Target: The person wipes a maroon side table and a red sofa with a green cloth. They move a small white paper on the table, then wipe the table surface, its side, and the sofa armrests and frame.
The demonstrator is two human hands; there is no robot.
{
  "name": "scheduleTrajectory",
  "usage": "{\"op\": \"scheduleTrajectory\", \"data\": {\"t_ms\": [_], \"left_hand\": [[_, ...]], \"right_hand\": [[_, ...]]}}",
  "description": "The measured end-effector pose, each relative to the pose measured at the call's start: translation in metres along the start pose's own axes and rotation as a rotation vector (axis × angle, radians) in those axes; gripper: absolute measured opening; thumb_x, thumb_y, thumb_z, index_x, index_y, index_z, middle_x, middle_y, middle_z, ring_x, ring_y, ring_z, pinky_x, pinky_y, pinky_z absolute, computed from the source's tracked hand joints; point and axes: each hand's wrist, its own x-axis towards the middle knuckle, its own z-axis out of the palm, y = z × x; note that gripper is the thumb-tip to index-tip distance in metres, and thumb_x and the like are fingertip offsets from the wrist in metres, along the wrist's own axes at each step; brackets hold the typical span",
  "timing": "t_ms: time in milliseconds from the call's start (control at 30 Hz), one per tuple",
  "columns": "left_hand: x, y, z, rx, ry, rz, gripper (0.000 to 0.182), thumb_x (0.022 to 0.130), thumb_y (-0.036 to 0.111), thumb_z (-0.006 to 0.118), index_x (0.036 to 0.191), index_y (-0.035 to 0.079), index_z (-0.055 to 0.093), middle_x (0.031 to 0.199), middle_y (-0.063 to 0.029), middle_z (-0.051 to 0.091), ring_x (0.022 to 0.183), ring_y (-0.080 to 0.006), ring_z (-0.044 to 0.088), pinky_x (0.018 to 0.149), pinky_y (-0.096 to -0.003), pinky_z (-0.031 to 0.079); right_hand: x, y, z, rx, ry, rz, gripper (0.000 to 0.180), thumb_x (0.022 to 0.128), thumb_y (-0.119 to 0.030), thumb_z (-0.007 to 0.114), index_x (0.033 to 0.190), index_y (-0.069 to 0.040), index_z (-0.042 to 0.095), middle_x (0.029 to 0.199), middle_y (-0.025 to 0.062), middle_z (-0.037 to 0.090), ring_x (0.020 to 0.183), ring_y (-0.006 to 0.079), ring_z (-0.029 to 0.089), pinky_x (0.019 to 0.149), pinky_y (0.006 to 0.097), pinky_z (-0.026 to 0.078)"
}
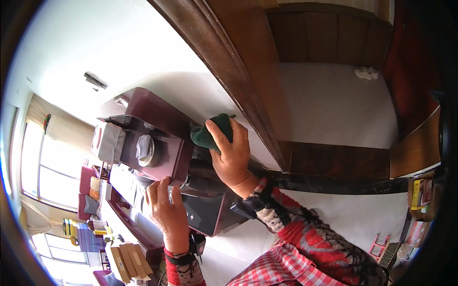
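Observation:
My right hand (pixel 230 157) is closed around a dark green cloth (pixel 214 134), holding it at the rear side of a maroon appliance (pixel 154 107) beside the white wall. Fingers apart and holding nothing, my left hand (pixel 166 211) is at the front edge of the appliance's maroon ledge (pixel 168 146); whether the fingertips touch it I cannot tell. On that ledge are a round container (pixel 148 157) with a grey cloth (pixel 143 146) on it and a pale fabric bag (pixel 109 141). A glossy black panel (pixel 202 211) with small lit marks lies below my hands.
A dark wooden door frame (pixel 229 53) runs close past my right hand. White shoes (pixel 365 73) rest on the floor beyond the doorway. Cardboard boxes (pixel 128 262) are stacked at lower left. A small red stool frame (pixel 379 246) stands at lower right. A socket (pixel 94 81) is on the wall.

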Motion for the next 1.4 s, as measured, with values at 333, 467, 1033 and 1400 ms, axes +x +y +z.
{"op": "scheduleTrajectory", "data": {"t_ms": [333,467,1033,1400], "left_hand": [[0.000,-0.019,0.016,-0.136,0.081,0.055,0.018,0.086,-0.004,0.073,0.104,-0.001,0.073,0.096,-0.0116,0.067,0.088,-0.0272,0.064,0.077,-0.0375,0.050],[0.001,-0.019,0.018,-0.169,0.093,0.052,0.018,0.086,-0.007,0.073,0.103,-0.002,0.073,0.095,-0.0121,0.067,0.086,-0.0248,0.066,0.071,-0.0338,0.051],[-0.003,-0.020,0.022,-0.201,0.099,0.002,0.020,0.086,-0.010,0.073,0.104,-0.002,0.074,0.098,-0.0108,0.066,0.084,-0.0191,0.068,0.059,-0.0254,0.051],[-0.006,-0.028,0.027,-0.141,0.124,0.056,0.014,0.094,-0.001,0.071,0.107,0.002,0.074,0.093,-0.0048,0.064,0.078,-0.0136,0.060,0.063,-0.0286,0.048]], "right_hand": [[-0.091,0.035,0.015,-0.033,-0.254,0.383,0.069,0.074,-0.007,0.082,0.139,-0.016,0.061,0.127,0.0220,0.056,0.112,0.0434,0.059,0.095,0.0475,0.051],[-0.069,0.030,0.010,0.130,-0.173,0.471,0.060,0.081,-0.016,0.081,0.138,-0.013,0.061,0.124,0.0190,0.056,0.109,0.0410,0.062,0.092,0.0453,0.053],[-0.137,0.090,0.031,-0.033,-0.291,0.725,0.053,0.086,-0.016,0.073,0.137,-0.012,0.060,0.120,0.0203,0.056,0.108,0.0433,0.061,0.093,0.0458,0.051],[-0.203,0.128,0.026,-0.025,-0.398,1.015,0.060,0.087,-0.019,0.074,0.143,-0.018,0.055,0.125,0.0251,0.054,0.114,0.0481,0.059,0.095,0.0501,0.051]]}}
